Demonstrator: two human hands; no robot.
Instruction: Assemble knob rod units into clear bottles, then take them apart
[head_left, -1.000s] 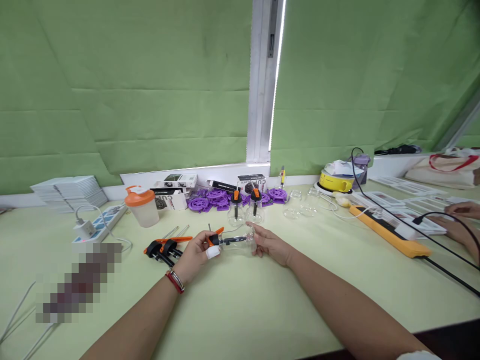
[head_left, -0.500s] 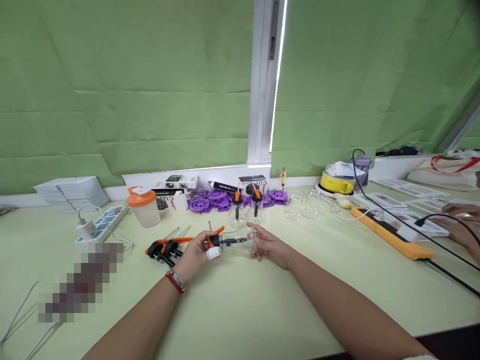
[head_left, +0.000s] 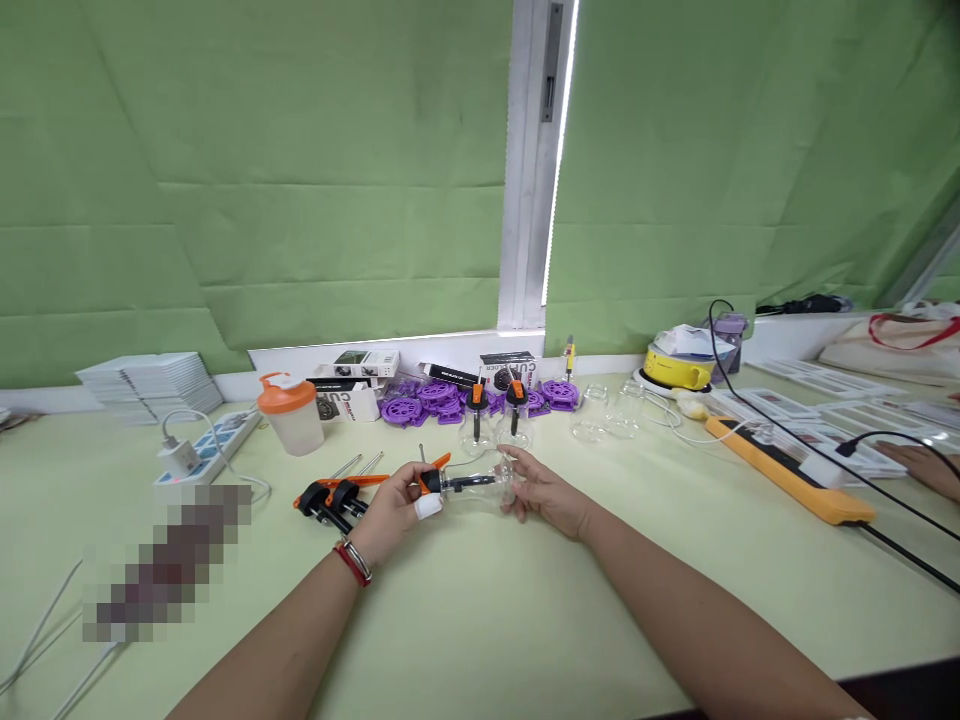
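Observation:
Above the table lies a clear glass bottle [head_left: 480, 476] on its side in my two hands, a black stem inside it. My left hand [head_left: 396, 505], with a white wrap on one digit, is closed around the black-and-orange pourer top [head_left: 430, 481] at the bottle's neck. Around the bottle's base curl the fingers of my right hand [head_left: 541, 494]. Left of my left hand lie two loose black pourer tops [head_left: 319, 497] with orange levers and metal spouts. Behind the bottle stand two similar glass bottles [head_left: 514, 425] fitted with black-and-orange tops.
Purple plastic parts [head_left: 420, 404] and small boxes [head_left: 356, 402] line the wall. Clear glass bottles [head_left: 592, 415] stand to their right. An orange-lidded shaker cup [head_left: 292, 420] and a white power strip [head_left: 214, 450] are at left. An orange power strip [head_left: 787, 475] and another person's hand [head_left: 924, 466] are at right.
The whole view has shifted slightly, so things appear a little farther right. My hands keep the same hold on the bottle. The other person's hand at right has moved.

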